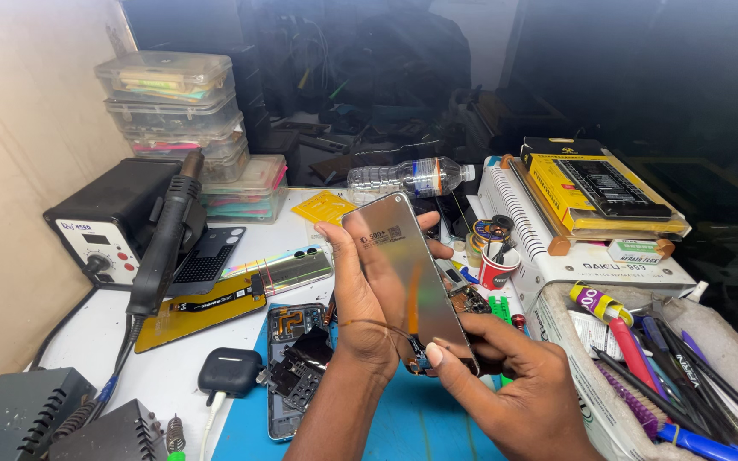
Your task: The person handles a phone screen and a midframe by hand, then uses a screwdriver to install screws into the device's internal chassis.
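Note:
I hold a phone screen panel (396, 266) upright over the blue mat (420, 427), its shiny back facing me. My left hand (360, 299) wraps its left edge, fingers behind it. My right hand (506, 380) pinches the panel's lower right corner between thumb and fingers. A thin flex cable hangs from the bottom of the panel. Below on the mat lies an opened phone body (294, 363) with its parts exposed.
A hot-air station (108, 226) with its black handle (164, 243) stands at left beside stacked plastic boxes (177, 107). A shiny back cover (288, 267), a dark earbud case (230, 371), a water bottle (407, 177), a red cup (497, 269) and a tool tray (668, 376) surround me.

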